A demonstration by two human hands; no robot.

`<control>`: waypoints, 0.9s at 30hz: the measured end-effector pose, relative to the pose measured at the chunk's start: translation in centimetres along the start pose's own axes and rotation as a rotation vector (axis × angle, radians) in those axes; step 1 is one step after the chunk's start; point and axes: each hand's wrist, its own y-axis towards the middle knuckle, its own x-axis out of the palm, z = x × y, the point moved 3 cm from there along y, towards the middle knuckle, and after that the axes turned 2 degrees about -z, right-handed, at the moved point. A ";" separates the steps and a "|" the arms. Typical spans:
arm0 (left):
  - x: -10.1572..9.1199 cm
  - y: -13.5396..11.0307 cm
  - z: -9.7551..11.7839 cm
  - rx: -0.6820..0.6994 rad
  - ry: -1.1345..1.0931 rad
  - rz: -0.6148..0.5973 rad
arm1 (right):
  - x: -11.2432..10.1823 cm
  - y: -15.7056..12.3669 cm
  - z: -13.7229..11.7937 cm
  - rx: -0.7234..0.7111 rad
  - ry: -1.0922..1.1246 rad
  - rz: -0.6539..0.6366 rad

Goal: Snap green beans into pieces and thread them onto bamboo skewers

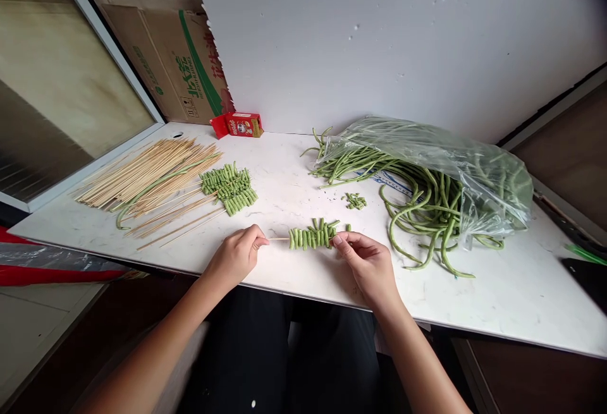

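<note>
My left hand (239,253) is closed round the bare end of a bamboo skewer (279,239), near the front edge of the table. Short cut pieces of long bean (310,237) are threaded side by side along that skewer, a few sticking out at an angle. At its right end my right hand (367,262) pinches a bean piece between thumb and fingers, which partly hide it. Just beyond the right fingers lies a single loose bean piece (348,227). A small pile of bean offcuts (355,200) sits farther back.
Left on the white table (284,180) lie a heap of bare skewers (147,170) and several filled bean skewers (230,186). To the right, whole long beans (427,199) spill from a clear plastic bag (493,180). A red box (244,124) stands against the back wall.
</note>
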 end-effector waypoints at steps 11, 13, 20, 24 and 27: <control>-0.1 0.0 0.0 0.003 -0.048 -0.031 | 0.1 -0.2 0.0 0.006 0.006 0.000; -0.1 0.0 0.0 0.003 -0.048 -0.033 | 0.1 -0.2 0.0 0.003 0.004 0.002; 0.0 0.0 0.1 -0.002 -0.049 -0.044 | 0.2 -0.2 0.1 0.008 0.031 0.006; 0.0 0.0 0.2 -0.012 -0.057 -0.052 | 0.1 -0.2 0.1 0.006 0.020 0.004; -0.1 0.0 0.2 -0.022 -0.055 -0.052 | 0.2 -0.2 -0.1 0.003 0.018 0.002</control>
